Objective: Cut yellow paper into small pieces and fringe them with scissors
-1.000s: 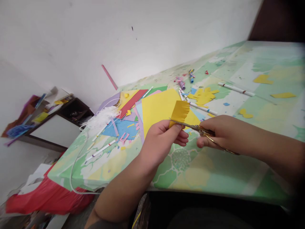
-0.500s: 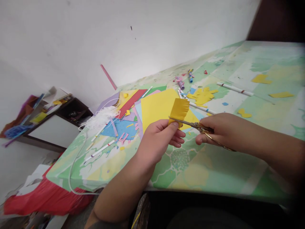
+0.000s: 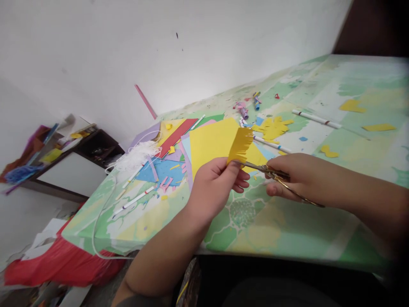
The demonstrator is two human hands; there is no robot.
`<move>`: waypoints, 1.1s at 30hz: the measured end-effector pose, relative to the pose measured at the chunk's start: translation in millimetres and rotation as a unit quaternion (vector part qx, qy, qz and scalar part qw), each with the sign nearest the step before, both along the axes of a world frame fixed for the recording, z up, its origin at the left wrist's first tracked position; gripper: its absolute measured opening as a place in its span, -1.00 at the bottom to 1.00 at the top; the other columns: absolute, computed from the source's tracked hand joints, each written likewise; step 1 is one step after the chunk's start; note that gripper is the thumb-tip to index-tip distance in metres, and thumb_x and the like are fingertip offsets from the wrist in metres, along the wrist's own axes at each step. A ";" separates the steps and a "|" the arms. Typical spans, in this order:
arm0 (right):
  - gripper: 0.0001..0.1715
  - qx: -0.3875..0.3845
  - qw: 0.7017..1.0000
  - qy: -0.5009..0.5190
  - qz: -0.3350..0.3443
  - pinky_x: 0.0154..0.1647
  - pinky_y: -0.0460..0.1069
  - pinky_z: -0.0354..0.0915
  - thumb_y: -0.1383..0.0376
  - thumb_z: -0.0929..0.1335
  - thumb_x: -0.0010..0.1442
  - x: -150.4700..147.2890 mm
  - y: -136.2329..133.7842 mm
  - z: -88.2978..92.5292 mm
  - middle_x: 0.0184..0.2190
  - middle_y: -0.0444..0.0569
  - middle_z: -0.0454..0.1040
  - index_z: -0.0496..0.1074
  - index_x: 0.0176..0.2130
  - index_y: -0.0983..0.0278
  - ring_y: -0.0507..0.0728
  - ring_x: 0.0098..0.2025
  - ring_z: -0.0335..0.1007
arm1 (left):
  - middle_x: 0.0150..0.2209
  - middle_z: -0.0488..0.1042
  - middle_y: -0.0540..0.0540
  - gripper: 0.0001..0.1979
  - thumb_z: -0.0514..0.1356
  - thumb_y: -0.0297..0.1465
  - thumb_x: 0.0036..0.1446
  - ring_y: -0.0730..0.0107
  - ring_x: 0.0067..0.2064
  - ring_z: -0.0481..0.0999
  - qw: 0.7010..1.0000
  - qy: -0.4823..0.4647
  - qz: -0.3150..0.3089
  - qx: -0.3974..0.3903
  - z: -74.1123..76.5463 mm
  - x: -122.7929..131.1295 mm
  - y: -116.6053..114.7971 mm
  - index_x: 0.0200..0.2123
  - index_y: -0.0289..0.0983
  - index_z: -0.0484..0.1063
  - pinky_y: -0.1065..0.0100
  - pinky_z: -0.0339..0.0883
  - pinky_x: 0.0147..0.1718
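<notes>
My left hand (image 3: 215,185) pinches the lower end of a yellow paper strip (image 3: 238,143) between thumb and fingers. Narrow slits along the strip's right edge make a fringe. Gold-handled scissors (image 3: 275,174) are gripped in my right hand (image 3: 298,177), blades pointing left. Their tips meet the strip's lower right edge by my left thumb, where paper and thumb partly hide them. Behind the strip, a larger yellow paper sheet (image 3: 209,143) lies on the table.
The patterned tablecloth (image 3: 243,234) bears a white string bundle (image 3: 137,155), a red paper strip (image 3: 177,138), several markers, one a white marker (image 3: 316,119), yellow paper scraps (image 3: 273,128) and a small purple paper roll (image 3: 243,111). A red plastic bag (image 3: 64,266) sits below left.
The scissors have shifted slightly right and down, their blades no longer reaching across the strip. The yellow strip is tilted a little more to the right. Both hands keep their hold.
</notes>
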State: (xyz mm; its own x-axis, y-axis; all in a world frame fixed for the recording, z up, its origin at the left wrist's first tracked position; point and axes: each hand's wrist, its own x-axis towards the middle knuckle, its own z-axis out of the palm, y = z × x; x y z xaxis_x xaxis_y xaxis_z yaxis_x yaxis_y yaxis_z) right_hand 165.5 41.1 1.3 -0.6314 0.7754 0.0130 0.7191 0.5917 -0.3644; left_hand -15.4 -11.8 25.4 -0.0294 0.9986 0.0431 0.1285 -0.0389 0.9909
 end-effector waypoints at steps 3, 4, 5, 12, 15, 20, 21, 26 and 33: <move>-0.43 0.005 1.000 0.001 0.007 -0.57 -0.08 0.00 -0.21 0.14 0.01 -0.5 -0.6 -0.1 -0.62 -0.13 0.25 0.16 -0.54 0.23 0.03 -0.56 0.10 | -0.59 0.44 0.00 -0.77 0.10 -0.36 0.06 0.57 -0.58 0.43 1.000 0.015 -0.009 0.007 -2.4 3.0 -0.3 -0.57 -0.33 0.39 0.51 0.36 -0.56; -0.43 0.005 1.000 0.004 0.009 -0.57 -0.08 0.00 -0.21 0.14 0.02 -0.4 -0.9 -0.1 -0.62 -0.13 0.24 0.16 -0.54 0.23 0.03 -0.56 0.09 | -0.59 0.44 0.00 -0.77 0.10 -0.36 0.06 0.57 -0.58 0.42 1.000 0.017 -0.009 0.009 -2.8 4.0 -0.6 -0.57 -0.33 0.39 0.51 0.36 -0.56; -0.43 0.004 1.000 0.008 0.012 -0.57 -0.09 0.00 -0.21 0.14 0.02 -0.2 -1.1 -0.1 -0.62 -0.13 0.24 0.16 -0.54 0.23 0.03 -0.56 0.09 | -0.59 0.44 0.01 -0.77 0.09 -0.37 0.06 0.57 -0.58 0.42 1.000 0.018 -0.009 0.012 -2.9 4.8 -0.9 -0.57 -0.33 0.39 0.51 0.36 -0.55; -0.44 -0.016 1.000 0.017 0.018 -0.55 -0.08 0.02 -0.18 0.12 0.04 -0.4 -2.1 2.2 -0.60 -0.12 0.27 0.17 -0.52 0.24 0.04 -0.54 0.12 | -0.60 0.43 0.01 -0.78 0.07 -0.41 0.07 0.57 -0.57 0.42 0.999 0.033 -0.020 0.022 -0.5 4.0 -1.0 -0.58 -0.32 0.38 0.50 0.35 -0.53; -0.47 -0.020 1.000 0.011 0.013 -0.56 -0.08 0.01 -0.16 0.14 0.03 -1.6 -2.6 4.3 -0.61 -0.12 0.27 0.17 -0.54 0.23 0.03 -0.55 0.13 | -0.59 0.43 0.01 -0.79 0.07 -0.42 0.07 0.57 -0.56 0.42 0.999 0.034 -0.019 0.022 -0.1 3.5 -1.0 -0.57 -0.32 0.37 0.50 0.36 -0.52; -0.47 0.009 1.000 -0.007 -0.006 -0.58 -0.09 -0.03 -0.15 0.17 0.01 -2.8 -2.9 6.3 -0.66 -0.13 0.23 0.14 -0.60 0.23 0.02 -0.59 0.10 | -0.60 0.42 0.03 -0.83 0.09 -0.44 0.04 0.59 -0.57 0.41 1.000 0.026 -0.014 0.010 -0.1 3.9 -1.3 -0.57 -0.33 0.37 0.51 0.36 -0.53; -0.47 0.014 1.000 -0.009 -0.008 -0.59 -0.09 -0.03 -0.15 0.17 0.01 -3.1 -3.0 6.5 -0.67 -0.14 0.23 0.14 -0.61 0.23 0.02 -0.59 0.09 | -0.60 0.42 0.03 -0.84 0.10 -0.44 0.03 0.59 -0.57 0.41 1.000 0.021 -0.015 0.008 -0.1 3.8 -1.4 -0.56 -0.33 0.36 0.51 0.36 -0.53; -0.46 0.027 0.999 -0.021 -0.028 -0.58 -0.08 -0.04 -0.15 0.18 -0.01 -4.6 -3.8 8.0 -0.69 -0.13 0.23 0.15 -0.63 0.23 0.02 -0.60 0.09 | -0.59 0.42 0.03 -0.85 0.09 -0.44 0.02 0.58 -0.58 0.41 1.000 0.000 -0.023 -0.010 1.0 1.5 -1.0 -0.55 -0.32 0.36 0.49 0.36 -0.54; -0.44 0.020 0.998 -0.031 -0.046 -0.59 -0.07 -0.02 -0.19 0.20 -0.06 -4.5 -3.0 11.4 -0.69 -0.12 0.25 0.14 -0.64 0.22 0.05 -0.59 0.11 | -0.59 0.43 0.01 -0.80 0.09 -0.38 0.04 0.57 -0.58 0.42 0.999 -0.013 -0.031 -0.013 1.4 -0.7 -1.1 -0.56 -0.33 0.37 0.48 0.35 -0.54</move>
State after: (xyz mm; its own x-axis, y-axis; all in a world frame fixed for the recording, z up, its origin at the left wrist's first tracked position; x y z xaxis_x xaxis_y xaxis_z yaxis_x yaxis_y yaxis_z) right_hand 161.0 38.1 12.7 -0.5582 0.8297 0.0072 0.7916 0.5351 -0.2950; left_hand -16.1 -12.9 26.7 0.0318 0.9994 0.0170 0.1010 -0.0202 0.9947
